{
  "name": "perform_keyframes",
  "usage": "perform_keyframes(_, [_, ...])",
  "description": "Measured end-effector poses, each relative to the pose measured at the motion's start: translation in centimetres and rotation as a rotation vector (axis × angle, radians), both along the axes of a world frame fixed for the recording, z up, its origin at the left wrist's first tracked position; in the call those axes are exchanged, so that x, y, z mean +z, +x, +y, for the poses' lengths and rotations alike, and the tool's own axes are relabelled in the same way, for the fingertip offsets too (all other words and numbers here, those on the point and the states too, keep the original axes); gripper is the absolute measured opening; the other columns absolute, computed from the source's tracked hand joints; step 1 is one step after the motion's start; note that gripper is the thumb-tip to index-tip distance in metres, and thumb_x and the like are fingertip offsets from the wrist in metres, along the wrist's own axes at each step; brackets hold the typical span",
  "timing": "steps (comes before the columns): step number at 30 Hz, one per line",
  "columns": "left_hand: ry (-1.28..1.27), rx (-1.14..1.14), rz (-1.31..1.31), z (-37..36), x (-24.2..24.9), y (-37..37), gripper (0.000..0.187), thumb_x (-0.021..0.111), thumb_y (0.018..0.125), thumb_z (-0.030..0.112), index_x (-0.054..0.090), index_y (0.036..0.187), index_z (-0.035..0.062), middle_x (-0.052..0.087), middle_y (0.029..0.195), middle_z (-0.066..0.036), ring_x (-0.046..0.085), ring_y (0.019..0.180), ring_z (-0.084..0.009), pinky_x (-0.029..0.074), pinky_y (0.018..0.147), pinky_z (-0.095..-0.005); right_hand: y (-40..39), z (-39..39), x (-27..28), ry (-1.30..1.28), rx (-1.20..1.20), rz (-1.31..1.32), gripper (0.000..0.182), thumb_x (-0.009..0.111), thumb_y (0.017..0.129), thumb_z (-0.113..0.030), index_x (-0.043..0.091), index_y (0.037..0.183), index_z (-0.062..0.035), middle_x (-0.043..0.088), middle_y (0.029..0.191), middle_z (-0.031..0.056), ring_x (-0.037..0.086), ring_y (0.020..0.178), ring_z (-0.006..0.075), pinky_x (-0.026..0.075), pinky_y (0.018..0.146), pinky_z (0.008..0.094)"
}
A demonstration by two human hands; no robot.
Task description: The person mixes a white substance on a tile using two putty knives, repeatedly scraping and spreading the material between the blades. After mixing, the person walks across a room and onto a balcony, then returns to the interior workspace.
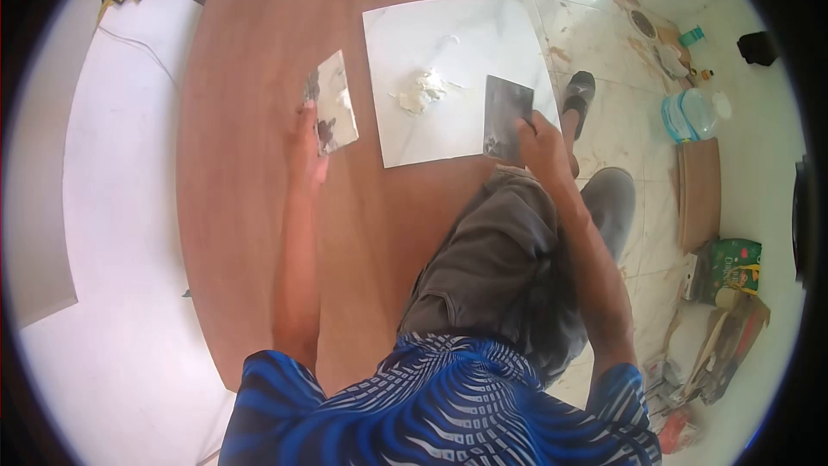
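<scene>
My left hand (304,145) is closed on the edge of a flat rectangular putty scraper (338,103). Pale paste covers much of its face, with dark patches showing through. In my right hand (543,148) is a second putty scraper (507,114), dark grey and smeared, held over the near right edge of a white marbled tile (457,34). A lump of whitish paste (420,93) lies around the tile's middle, between the two scrapers and touching neither. The left scraper is to the left of the tile, above the brown wooden table (241,138).
My knee (483,233) is close to the tile's near edge. Shoes (580,91) show on the marbled floor to the right. Along the right wall stand a clear blue-tinted water bottle (686,115), a cardboard piece (700,190) and a green bag (733,267). A white surface (129,207) lies left.
</scene>
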State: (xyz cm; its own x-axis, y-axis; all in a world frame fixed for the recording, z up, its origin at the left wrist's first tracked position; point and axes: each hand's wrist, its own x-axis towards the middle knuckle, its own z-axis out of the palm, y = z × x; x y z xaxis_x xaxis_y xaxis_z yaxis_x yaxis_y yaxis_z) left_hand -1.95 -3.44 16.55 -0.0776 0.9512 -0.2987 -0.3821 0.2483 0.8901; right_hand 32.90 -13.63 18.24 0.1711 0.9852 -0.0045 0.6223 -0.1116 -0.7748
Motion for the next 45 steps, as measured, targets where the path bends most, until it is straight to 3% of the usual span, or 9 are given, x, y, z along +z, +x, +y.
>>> perform_keyframes(4, [0.084, 0.086, 0.068, 1.4, -9.9, -4.9, 0.027, 0.055, 0.099, 0.03, 0.056, 0.108, 0.0045, 0.061, 0.101, -0.002, 0.059, 0.089, -0.011, 0.051, 0.078, -0.0297, 2.9, 2.1, -2.8, -0.241, -0.278, 0.359, 0.022, 0.059, 0.092, -0.02, 0.063, 0.09, 0.0016, 0.054, 0.068, 0.0093, 0.053, 0.065, 0.0141, 0.042, 0.058, 0.0344])
perform_keyframes(8, [0.018, 0.174, 0.275, 0.5, -14.2, -8.2, 0.028, 0.056, 0.099, 0.033, 0.056, 0.103, 0.0057, 0.06, 0.095, -0.001, 0.056, 0.085, -0.0077, 0.048, 0.073, -0.0256, 2.8, 2.0, -3.1, -0.254, -0.207, 0.142, 0.021, 0.058, 0.091, -0.017, 0.063, 0.093, 0.0031, 0.057, 0.07, 0.0128, 0.057, 0.066, 0.0237, 0.044, 0.061, 0.034])
perform_keyframes(10, [-0.012, 0.186, 0.34, 0.3, -14.2, -8.6, 0.029, 0.057, 0.098, 0.034, 0.056, 0.102, 0.0056, 0.06, 0.092, 0.0, 0.054, 0.082, -0.0059, 0.046, 0.069, -0.0236, -0.4, 1.0, -1.3, -0.137, 0.028, -0.272, 0.02, 0.057, 0.091, -0.015, 0.062, 0.097, 0.004, 0.059, 0.074, 0.014, 0.059, 0.066, 0.0297, 0.046, 0.063, 0.0349])
perform_keyframes(12, [0.047, 0.168, 0.373, 0.2, -14.5, -8.7, 0.028, 0.057, 0.098, 0.034, 0.056, 0.104, 0.0064, 0.059, 0.092, 0.0, 0.055, 0.08, -0.0065, 0.048, 0.067, -0.0248, -3.3, 0.3, -2.3, 0.066, 0.222, -0.315, 0.02, 0.057, 0.086, -0.009, 0.061, 0.103, 0.0023, 0.061, 0.086, 0.0142, 0.06, 0.076, 0.0346, 0.048, 0.067, 0.0379])
perform_keyframes(14, [0.084, 0.176, 0.347, 0.1, -14.7, -8.5, 0.029, 0.058, 0.098, 0.034, 0.056, 0.104, 0.0055, 0.059, 0.09, 0.0, 0.055, 0.078, -0.0059, 0.047, 0.064, -0.0238, -5.8, 0.2, -3.1, 0.311, 0.446, -0.511, 0.029, 0.059, 0.078, -0.009, 0.059, 0.106, -0.0027, 0.055, 0.088, 0.009, 0.056, 0.078, 0.0269, 0.048, 0.065, 0.0369])
perform_keyframes(20, [0.031, 0.218, 0.371, -0.2, -13.1, -7.5, 0.034, 0.06, 0.097, 0.033, 0.056, 0.107, 0.0013, 0.062, 0.086, 0.001, 0.052, 0.073, -0.0033, 0.04, 0.058, -0.0195, -12.4, 1.7, -4.6, 0.29, 0.631, -0.786, 0.033, 0.061, 0.071, -0.013, 0.058, 0.101, 0.0009, 0.053, 0.088, 0.0098, 0.054, 0.081, 0.0225, 0.046, 0.064, 0.0346])
perform_keyframes(23, [0.055, 0.245, 0.392, -0.2, -13.2, -7.3, 0.033, 0.06, 0.097, 0.032, 0.056, 0.107, 0.0008, 0.063, 0.083, 0.002, 0.051, 0.07, -0.0021, 0.039, 0.057, -0.0186, -14.2, 2.4, -6.4, 0.262, 0.65, -0.859, 0.042, 0.061, 0.071, -0.012, 0.056, 0.111, 0.0014, 0.052, 0.092, 0.0087, 0.053, 0.085, 0.0235, 0.047, 0.069, 0.0327])
perform_keyframes(34, [0.086, 0.233, 0.433, -0.3, -13.4, -7.6, 0.025, 0.058, 0.099, 0.028, 0.058, 0.105, 0.0033, 0.064, 0.09, 0.001, 0.056, 0.073, -0.003, 0.045, 0.058, -0.0194, -19.1, 8.4, -9.5, 0.185, 0.654, -0.925, 0.026, 0.063, 0.075, -0.011, 0.058, 0.096, 0.0027, 0.051, 0.091, 0.012, 0.052, 0.082, 0.0245, 0.049, 0.062, 0.0307])
perform_keyframes(45, [0.055, 0.231, 0.377, -0.2, -13.4, -7.8, 0.028, 0.06, 0.098, 0.029, 0.057, 0.106, 0.0019, 0.062, 0.076, 0.003, 0.049, 0.064, 0.0005, 0.04, 0.053, -0.0179, -18.3, 12.5, -11.1, 0.161, 0.426, -0.98, 0.019, 0.058, 0.08, -0.01, 0.061, 0.095, 0.0004, 0.053, 0.093, 0.013, 0.052, 0.085, 0.0264, 0.048, 0.065, 0.034])
